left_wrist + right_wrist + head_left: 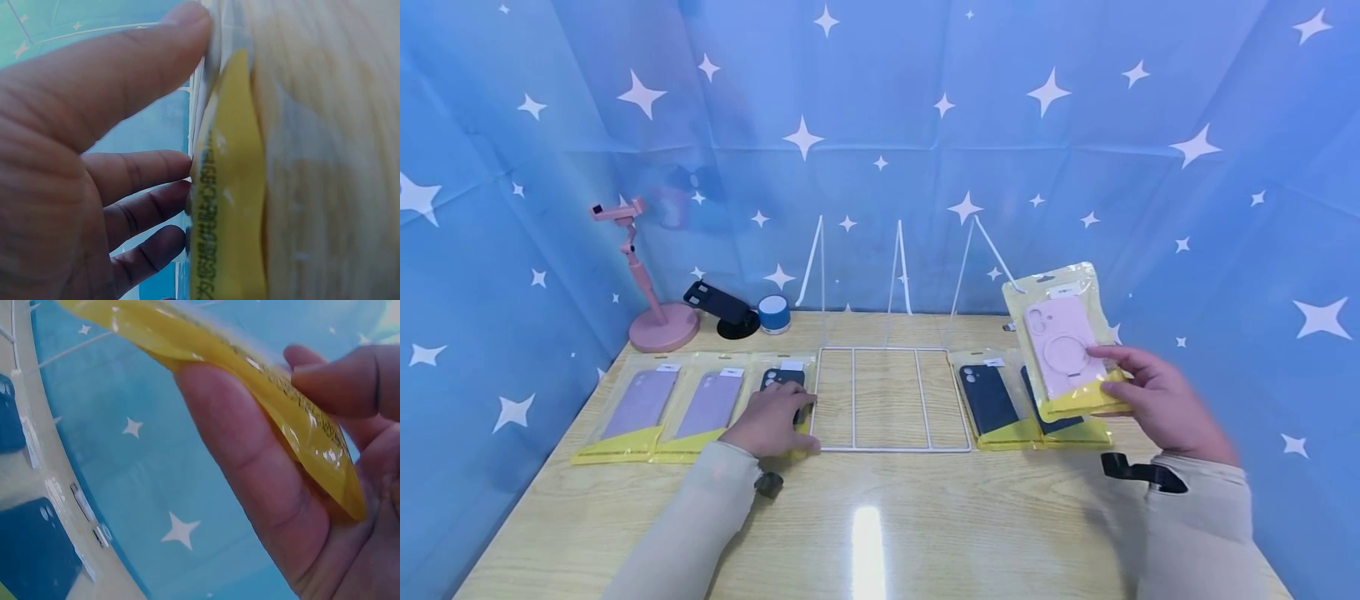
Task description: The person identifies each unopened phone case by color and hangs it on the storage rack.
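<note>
My right hand (1172, 404) pinches the lower right edge of a clear and yellow pouch with a pink phone case (1063, 346), raised above the table. In the right wrist view, fingers and thumb press the yellow bottom of this pouch (250, 369) from both sides. On the left, my left hand (771, 421) rests over a pouched black phone case (784, 379), partly hiding it. The left wrist view shows its thumb spread and its fingertips touching the pouch, by the yellow strip (234, 169).
A white wire rack (895, 450) stands mid-table. Two pouched lilac phone cases, one left (640, 404) and one right (711, 404), lie left; dark-cased pouches (988, 396) lie right. Behind are a pink stand (662, 327), a black phone on a holder (718, 302) and a blue-white cylinder (773, 314).
</note>
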`<action>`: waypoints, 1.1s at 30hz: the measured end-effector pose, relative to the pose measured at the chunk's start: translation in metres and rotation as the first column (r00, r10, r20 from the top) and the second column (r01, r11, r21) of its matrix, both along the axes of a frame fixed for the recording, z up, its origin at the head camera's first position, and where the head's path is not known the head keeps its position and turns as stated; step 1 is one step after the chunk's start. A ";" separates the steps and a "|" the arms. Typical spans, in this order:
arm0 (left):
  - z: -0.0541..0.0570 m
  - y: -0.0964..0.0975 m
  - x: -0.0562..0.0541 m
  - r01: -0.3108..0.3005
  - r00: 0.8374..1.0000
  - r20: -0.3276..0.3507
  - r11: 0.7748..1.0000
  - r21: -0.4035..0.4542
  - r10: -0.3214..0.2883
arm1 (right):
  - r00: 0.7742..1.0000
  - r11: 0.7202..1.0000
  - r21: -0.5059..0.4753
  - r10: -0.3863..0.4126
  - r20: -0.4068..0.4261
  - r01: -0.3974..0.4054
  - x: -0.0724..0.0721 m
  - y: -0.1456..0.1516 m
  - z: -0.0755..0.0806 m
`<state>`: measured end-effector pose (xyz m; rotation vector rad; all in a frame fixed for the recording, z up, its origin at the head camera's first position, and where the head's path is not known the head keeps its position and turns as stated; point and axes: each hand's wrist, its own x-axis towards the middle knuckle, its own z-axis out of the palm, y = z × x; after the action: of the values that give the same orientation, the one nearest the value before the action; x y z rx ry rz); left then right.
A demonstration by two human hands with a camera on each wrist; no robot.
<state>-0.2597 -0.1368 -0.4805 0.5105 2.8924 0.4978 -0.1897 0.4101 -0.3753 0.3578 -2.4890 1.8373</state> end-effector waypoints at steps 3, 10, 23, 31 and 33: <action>-0.001 0.000 0.000 0.003 1.000 -0.001 1.000 0.001 -0.003 | 0.999 0.997 0.065 0.041 -0.025 -0.040 -0.001 -0.004 -0.001; -0.001 0.001 0.002 -0.005 1.000 0.007 1.000 0.002 0.005 | 0.998 0.980 0.194 0.055 -0.041 -0.046 -0.001 -0.009 0.000; 0.002 0.000 0.002 0.009 1.000 -0.008 1.000 0.009 -0.009 | 0.950 0.959 -0.011 0.279 -0.142 -0.284 0.007 -0.010 0.006; 0.000 -0.001 0.001 0.007 1.000 0.003 1.000 0.006 -0.007 | 0.896 0.924 -0.020 0.364 -0.254 -0.381 0.014 -0.014 0.013; 0.000 -0.001 0.001 0.006 1.000 0.005 1.000 0.010 -0.006 | 0.891 0.920 -0.023 0.372 -0.259 -0.391 0.015 -0.016 0.014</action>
<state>-0.2588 -0.1374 -0.4804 0.5178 2.8840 0.5121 -0.1747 0.3941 -0.3612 1.0730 -2.2920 1.8543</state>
